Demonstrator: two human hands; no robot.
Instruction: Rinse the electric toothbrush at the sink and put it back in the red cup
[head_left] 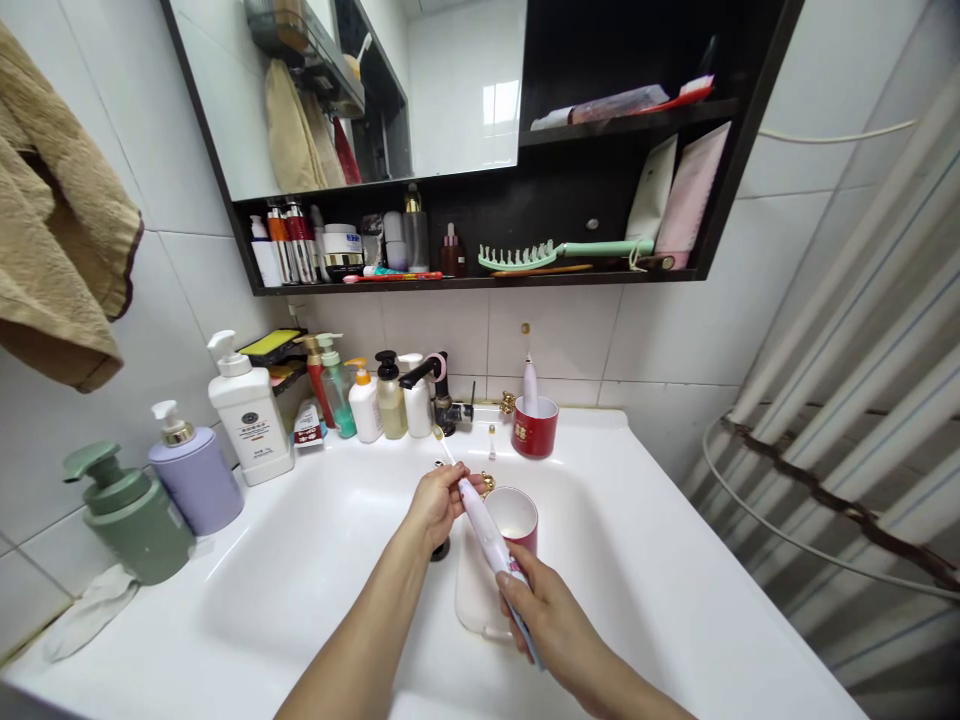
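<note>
My right hand [541,608] grips the lower handle of a white and pink electric toothbrush [486,532] over the white sink [315,560]. The brush slants up and to the left, its thin head near the tap. My left hand [437,500] is closed around the upper part of the brush, fingers pinched at its neck. A pink cup [513,517] stands in the basin just right of the brush, on or beside a white tray-like object [472,600].
A black tap [429,385] and a red cup [534,426] holding another brush stand at the basin's back. Pump bottles [249,408] line the left rim, with a purple bottle [193,472] and a green one [131,512]. A towel [60,220] hangs left. A shelf [480,255] holds toiletries.
</note>
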